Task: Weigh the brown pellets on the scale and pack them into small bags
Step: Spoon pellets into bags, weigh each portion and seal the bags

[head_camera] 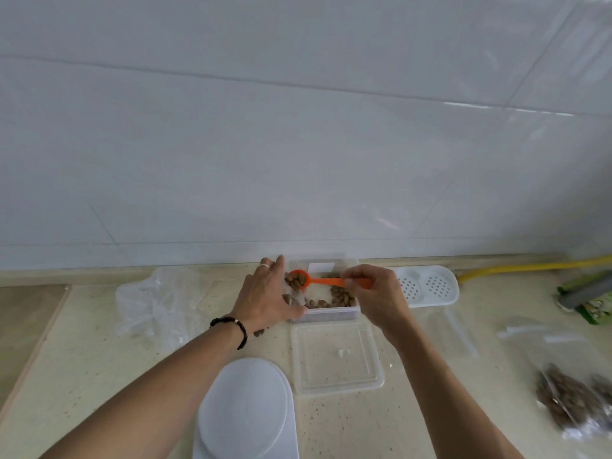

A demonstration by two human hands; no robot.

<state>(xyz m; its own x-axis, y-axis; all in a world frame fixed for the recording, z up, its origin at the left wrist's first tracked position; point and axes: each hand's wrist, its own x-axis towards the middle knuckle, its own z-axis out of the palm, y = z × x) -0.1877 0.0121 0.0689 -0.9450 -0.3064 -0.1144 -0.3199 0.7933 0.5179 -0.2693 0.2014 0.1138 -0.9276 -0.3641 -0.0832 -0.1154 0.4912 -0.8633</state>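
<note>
A clear plastic container (326, 315) with brown pellets (342, 298) stands at the back of the counter near the wall. My right hand (376, 294) pinches the handle of an orange spoon (318, 280) whose bowl holds pellets. My left hand (265, 296) holds a small clear bag (294, 298) at the container's left edge, right under the spoon's bowl. The white scale (245, 409) lies near me at the bottom centre, its round plate bare. Filled bags of pellets (576, 402) lie at the right.
The container's clear lid (336, 357) lies in front of the container. A crumpled clear bag (155, 303) sits to the left, a white perforated tray (427, 286) to the right. Empty small bags (543, 336), a green packet (592, 303) and a yellow hose (530, 267) are at the far right.
</note>
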